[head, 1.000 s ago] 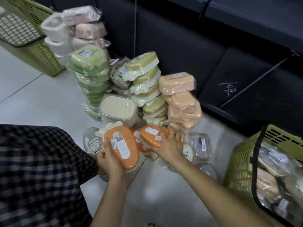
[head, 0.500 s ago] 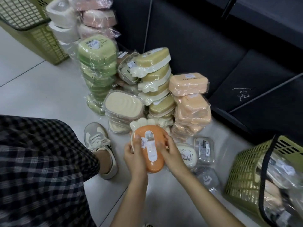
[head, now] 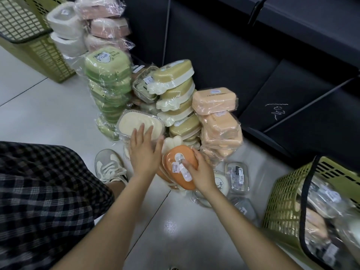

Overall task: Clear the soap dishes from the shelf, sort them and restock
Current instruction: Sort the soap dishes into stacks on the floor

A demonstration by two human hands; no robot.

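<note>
The dark shelf unit [head: 224, 55] took up the whole back of the shot, and the pale tiled floor [head: 48, 114] in front of it was covered in wrapped soap dishes. There was a green basket [head: 39, 47] off at the top left and another green basket [head: 284, 201] at the right, that one stuffed with more wrapped stuff. Against the shelf stood the stacks: green dishes [head: 107, 78], pink ones [head: 105, 22] and white ones [head: 66, 26] behind them, yellow ones with cream bases [head: 175, 90], and peach ones [head: 216, 117]. A cream dish [head: 136, 123] sat on a low pile in front, and a few clear-wrapped ones [head: 237, 174] lay flat on the floor. The left hand [head: 144, 151] was spread flat, fingers straight and apart, resting on the cream dish's front edge. The right hand [head: 200, 168] had its fingers curled round the orange carrot-shaped dish [head: 175, 162], which sat on a small pile of the same kind, just in front of the yellow and peach stacks. A grey sneaker [head: 109, 166] and plaid trousers [head: 39, 201] showed at the left.
</note>
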